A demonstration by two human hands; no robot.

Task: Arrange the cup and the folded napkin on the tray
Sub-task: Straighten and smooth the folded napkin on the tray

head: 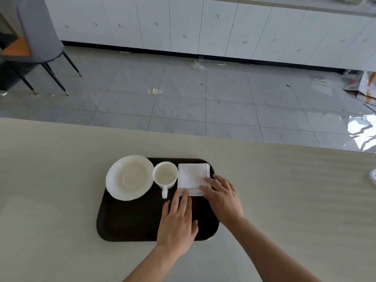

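A dark brown tray [130, 222] lies on the pale table. On its far half stand a white saucer [129, 177] at the left, a white cup [165, 176] in the middle with its handle toward me, and a folded white napkin [192, 177] at the right. My left hand [178, 222] lies flat, palm down, with fingertips on the napkin's near left corner. My right hand [222, 197] rests flat with fingertips on the napkin's near right corner. Neither hand grips anything.
The table [61, 180] stretches wide on both sides of the tray. A small pale object [373, 177] sits at the table's right edge. Beyond the table are a tiled floor with litter, a grey chair [40, 37] at the far left and white cabinets.
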